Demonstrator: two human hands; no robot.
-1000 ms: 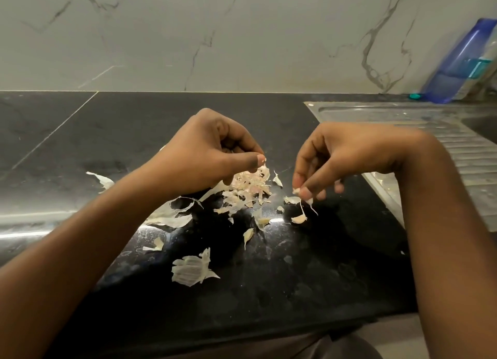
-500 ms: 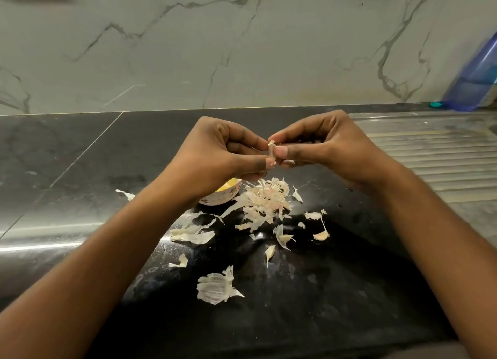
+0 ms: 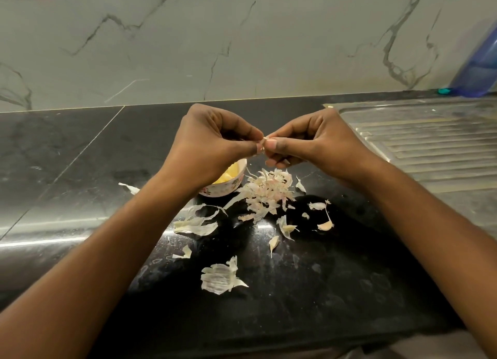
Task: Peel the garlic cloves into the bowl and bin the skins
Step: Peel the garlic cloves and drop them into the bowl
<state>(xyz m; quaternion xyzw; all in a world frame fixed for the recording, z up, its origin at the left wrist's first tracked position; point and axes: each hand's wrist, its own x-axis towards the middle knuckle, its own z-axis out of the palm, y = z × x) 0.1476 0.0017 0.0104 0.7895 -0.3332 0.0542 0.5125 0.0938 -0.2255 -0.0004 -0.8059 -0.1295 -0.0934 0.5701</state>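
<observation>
Pinching barely visible garlic clove (image 3: pixel 264 144), left hand (image 3: pixel 212 142), right hand (image 3: pixel 318 142), bowl (image 3: pixel 231 188) half-hidden

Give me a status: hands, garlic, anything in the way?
Left hand and right hand both pinch one clove, above the counter. Bowl partly hidden behind left wrist. Skins loose on counter, not binned; nothing blocking.

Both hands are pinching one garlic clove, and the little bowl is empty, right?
No, the bowl isn't empty: the head view shows pale yellow peeled cloves in it. The left hand and right hand do pinch one garlic clove.
</observation>
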